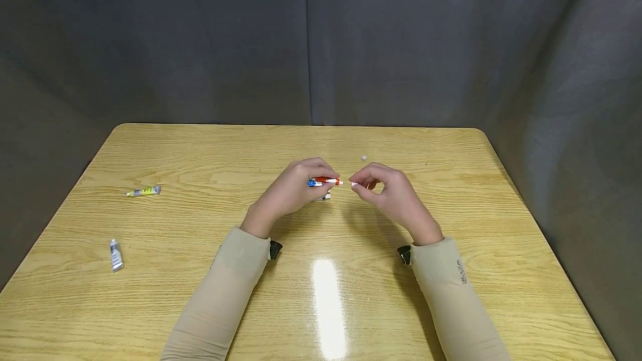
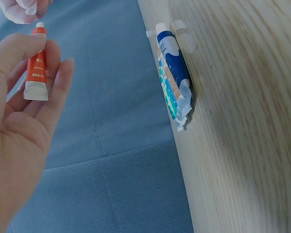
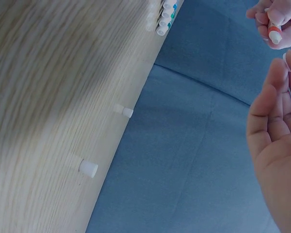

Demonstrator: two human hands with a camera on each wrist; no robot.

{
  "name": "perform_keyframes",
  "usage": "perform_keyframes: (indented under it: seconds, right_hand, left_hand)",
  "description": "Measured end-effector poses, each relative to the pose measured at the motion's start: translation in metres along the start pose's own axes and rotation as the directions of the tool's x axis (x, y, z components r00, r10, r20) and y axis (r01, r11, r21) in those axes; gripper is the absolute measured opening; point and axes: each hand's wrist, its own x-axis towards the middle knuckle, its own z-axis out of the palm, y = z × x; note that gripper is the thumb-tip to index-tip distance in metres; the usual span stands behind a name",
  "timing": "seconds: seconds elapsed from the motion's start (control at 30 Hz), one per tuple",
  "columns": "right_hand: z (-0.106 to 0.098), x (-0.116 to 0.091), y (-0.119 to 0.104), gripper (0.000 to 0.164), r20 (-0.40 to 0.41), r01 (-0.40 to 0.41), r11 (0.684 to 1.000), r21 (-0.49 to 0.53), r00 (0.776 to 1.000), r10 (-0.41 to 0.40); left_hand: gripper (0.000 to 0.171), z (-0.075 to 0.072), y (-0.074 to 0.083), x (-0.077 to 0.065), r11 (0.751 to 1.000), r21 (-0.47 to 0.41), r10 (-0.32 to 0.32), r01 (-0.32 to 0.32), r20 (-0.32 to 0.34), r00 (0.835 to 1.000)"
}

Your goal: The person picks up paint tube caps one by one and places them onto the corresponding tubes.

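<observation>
My left hand [image 1: 293, 187] pinches a small orange-red paint tube [image 2: 37, 73] between thumb and fingers. The tube's white nozzle shows bare and points toward my right hand [image 1: 397, 195]. The right fingertips pinch a small white cap [image 1: 354, 184], a short gap away from the nozzle. Below the left hand, several paint tubes lie side by side on the table, among them a dark blue one [image 2: 177, 60]. In the head view the left hand covers most of them. The right wrist view shows their white capped ends [image 3: 166, 22].
Two loose white caps stand on the wooden table [image 1: 190, 305] in the right wrist view, a nearer cap [image 3: 88, 168] and a farther cap [image 3: 128, 112]. At the left lie a yellow tube [image 1: 144, 191] and a silvery-white tube [image 1: 116, 256]. Dark curtains [image 1: 210, 43] surround the table.
</observation>
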Motion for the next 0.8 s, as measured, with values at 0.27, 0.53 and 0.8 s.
perform_keyframes:
  seconds: [0.27, 0.53, 0.8]
  right_hand:
    - [0.0007, 0.0007, 0.0, 0.01, 0.005, -0.016, 1.0, -0.002, 1.0, 0.016]
    - [0.0021, 0.0001, -0.0005, 0.01, -0.013, -0.014, 1.0, 0.009, 1.0, 0.014]
    - [0.0036, 0.0003, -0.0006, 0.008, -0.031, -0.009, 0.999, 0.039, 0.999, 0.01]
  left_hand:
    - [0.016, 0.0015, 0.0001, 0.0001, 0.999, -0.041, 0.006, -0.007, -0.018, 1.0]
    - [0.012, 0.0032, 0.0027, 0.0002, 0.997, -0.072, 0.009, -0.011, -0.027, 1.0]
    - [0.011, 0.004, 0.0022, 0.0003, 0.995, -0.086, 0.037, -0.041, -0.037, 0.999]
